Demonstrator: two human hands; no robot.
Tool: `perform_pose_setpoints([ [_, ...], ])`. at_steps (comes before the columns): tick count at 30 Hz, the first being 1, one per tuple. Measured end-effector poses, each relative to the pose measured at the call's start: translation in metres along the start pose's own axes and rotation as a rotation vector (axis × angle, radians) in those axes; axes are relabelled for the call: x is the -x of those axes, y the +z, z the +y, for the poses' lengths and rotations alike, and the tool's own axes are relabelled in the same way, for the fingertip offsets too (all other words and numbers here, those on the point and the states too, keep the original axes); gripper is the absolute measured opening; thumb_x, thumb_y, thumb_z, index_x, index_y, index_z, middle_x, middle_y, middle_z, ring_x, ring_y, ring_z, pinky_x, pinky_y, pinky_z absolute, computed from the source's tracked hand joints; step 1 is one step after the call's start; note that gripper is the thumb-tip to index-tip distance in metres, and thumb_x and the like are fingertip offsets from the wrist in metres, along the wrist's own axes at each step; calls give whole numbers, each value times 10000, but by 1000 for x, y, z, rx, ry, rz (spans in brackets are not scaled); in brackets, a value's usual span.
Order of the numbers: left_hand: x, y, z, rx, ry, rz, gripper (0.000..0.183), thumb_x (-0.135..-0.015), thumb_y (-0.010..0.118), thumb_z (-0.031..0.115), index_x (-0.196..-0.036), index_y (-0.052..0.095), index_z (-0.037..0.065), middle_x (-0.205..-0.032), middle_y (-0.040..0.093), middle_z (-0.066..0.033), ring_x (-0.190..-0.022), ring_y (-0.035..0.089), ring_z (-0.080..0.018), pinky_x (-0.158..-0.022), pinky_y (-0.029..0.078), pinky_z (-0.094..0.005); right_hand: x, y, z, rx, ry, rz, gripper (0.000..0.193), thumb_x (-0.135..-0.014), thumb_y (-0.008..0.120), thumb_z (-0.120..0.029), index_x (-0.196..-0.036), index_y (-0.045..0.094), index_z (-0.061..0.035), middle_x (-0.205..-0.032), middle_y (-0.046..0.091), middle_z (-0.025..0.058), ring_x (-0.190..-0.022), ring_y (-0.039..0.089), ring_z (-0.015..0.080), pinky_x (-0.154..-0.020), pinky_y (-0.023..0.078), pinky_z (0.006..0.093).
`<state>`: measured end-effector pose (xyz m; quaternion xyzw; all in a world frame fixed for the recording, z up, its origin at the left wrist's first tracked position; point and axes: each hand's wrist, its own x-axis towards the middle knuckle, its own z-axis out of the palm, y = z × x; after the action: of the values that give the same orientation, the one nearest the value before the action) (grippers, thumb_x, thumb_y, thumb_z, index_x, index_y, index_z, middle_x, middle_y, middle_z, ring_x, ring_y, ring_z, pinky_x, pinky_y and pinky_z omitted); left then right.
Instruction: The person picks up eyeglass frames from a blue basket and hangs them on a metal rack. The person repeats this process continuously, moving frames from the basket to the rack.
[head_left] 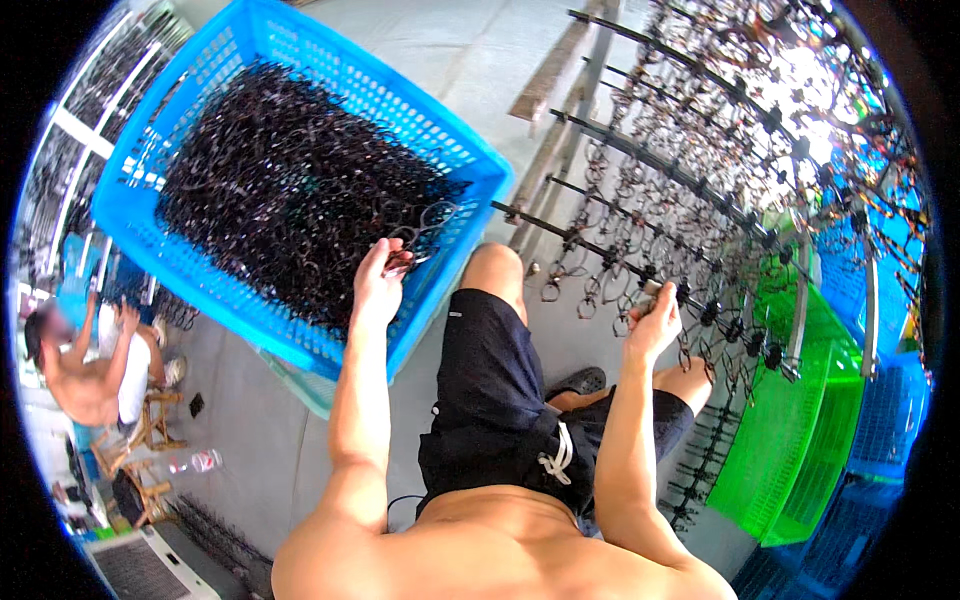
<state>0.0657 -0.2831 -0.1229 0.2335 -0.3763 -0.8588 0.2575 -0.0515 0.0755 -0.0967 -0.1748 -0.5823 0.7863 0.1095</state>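
A blue plastic basket [430,130] stands at my left front, heaped with thin dark looped pieces [280,190] whose exact kind I cannot make out. Over its near right corner, my left hand [376,290] is closed on a few shiny brown-black looped pieces [398,263]. To my right, a rack of black rods [625,262] carries rows of clips with similar looped pieces [588,290] hanging from them. My right hand [655,325] is at the nearest rod with its fingers pinched together beside a black clip. What sits between those fingers is too small to name.
Green crates [780,440] and blue crates [885,410] stand beyond the rack at right. At far left another person [95,360] sits near a wooden stool [155,425]. A plastic bottle [200,461] lies on the floor. A wooden post [560,60] supports the rods.
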Motion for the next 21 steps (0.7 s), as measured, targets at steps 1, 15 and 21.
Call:
perform_pose_setpoints([
  [1,3,1,4,21,17,-16,213,-887,578,247,-903,627,40,-872,641,-70,-719,585,-162,-690,455,-292,0,4,-3,-18,5,12,340,-901,545,-349,-736,573,-53,-534,478,-10,-376,433,74,-331,286,199],
  [15,154,85,18,-745,28,-797,262,-895,531,258,-869,673,39,-803,670,-62,-709,583,-124,-657,447,-280,100,-1,-39,378,-182,-1297,332,-944,450,-272,-1103,499,16,-1017,555,115,-797,528,156,-717,430,298],
  [21,169,95,11,-1066,158,-429,303,-871,566,296,-804,649,12,-649,610,-128,-558,561,-231,-559,434,-345,116,0,-40,363,277,-1272,431,-909,522,-385,-1118,415,-23,-739,523,32,-388,396,63,-322,270,180],
])
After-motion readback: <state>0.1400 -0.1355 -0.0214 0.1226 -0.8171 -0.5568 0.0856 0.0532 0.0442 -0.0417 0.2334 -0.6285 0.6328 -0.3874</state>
